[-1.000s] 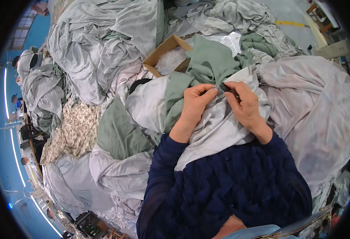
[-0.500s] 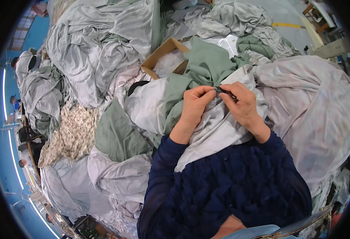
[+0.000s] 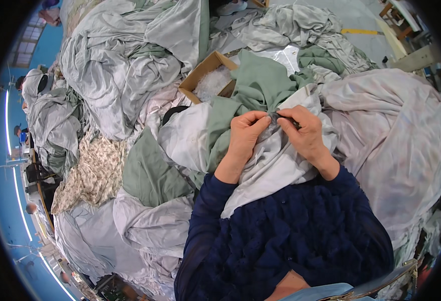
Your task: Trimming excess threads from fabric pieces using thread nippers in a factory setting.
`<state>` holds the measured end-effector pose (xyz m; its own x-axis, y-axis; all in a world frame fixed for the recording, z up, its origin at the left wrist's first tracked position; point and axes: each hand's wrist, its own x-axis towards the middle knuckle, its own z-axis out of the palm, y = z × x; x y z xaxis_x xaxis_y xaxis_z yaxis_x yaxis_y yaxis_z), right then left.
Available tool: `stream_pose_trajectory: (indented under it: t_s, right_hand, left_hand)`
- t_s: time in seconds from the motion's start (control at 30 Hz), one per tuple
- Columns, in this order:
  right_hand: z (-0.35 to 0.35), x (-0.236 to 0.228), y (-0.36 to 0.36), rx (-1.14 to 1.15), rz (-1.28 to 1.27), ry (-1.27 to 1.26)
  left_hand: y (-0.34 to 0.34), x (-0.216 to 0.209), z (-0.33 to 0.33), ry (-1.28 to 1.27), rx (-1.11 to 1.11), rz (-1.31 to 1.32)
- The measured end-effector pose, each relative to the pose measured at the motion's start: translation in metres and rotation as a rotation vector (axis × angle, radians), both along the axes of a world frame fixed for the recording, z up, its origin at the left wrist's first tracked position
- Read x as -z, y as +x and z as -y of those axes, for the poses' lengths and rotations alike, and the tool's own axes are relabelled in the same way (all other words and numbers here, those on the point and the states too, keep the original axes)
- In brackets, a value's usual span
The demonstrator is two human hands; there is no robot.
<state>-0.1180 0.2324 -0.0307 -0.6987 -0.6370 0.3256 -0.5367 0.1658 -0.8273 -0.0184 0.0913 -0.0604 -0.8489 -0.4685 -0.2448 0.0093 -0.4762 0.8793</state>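
Note:
Over my lap lies a green and white cloth, bunched up between my two hands. My left hand is closed, its thumb and forefinger pinching a gathered bit of this cloth. Right across from it, my right hand is closed too, fingertips nearly meeting the left ones at the pinched spot. A small dark thing shows between the right thumb and fingers; most of it is hidden, so its kind cannot be made out.
Beyond the hands stands an open cardboard box with clear, crumpled plastic-like bits inside. A large grey-white cloth heap rises at far left, a pale pinkish one at right. Patterned cloth and a green piece lie left.
Both hands stay at nearly the same place, with only slight finger shifts at the pinched cloth. The whole view has moved a little.

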Motion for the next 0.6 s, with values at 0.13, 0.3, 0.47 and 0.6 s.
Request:
stream_pose_trajectory:
  t_s: [0.13, 0.3, 0.47, 0.6]
  right_hand:
    - [-0.004, -0.006, -0.004, 0.014, 0.027, 0.004]
    - [-0.006, -0.011, -0.001, -0.033, 0.009, 0.024]
    - [-0.008, -0.012, 0.003, -0.041, -0.053, 0.048]
    - [-0.011, -0.018, 0.005, -0.023, -0.123, 0.121]
  left_hand:
    - [0.002, 0.005, -0.002, -0.585, -0.117, 0.078]
    - [-0.003, -0.003, -0.015, -1.071, -0.371, -0.097]
    - [0.001, 0.004, -0.015, -1.263, -0.386, -0.154]
    - [0.0, -0.001, -0.012, -1.56, -0.389, -0.267]
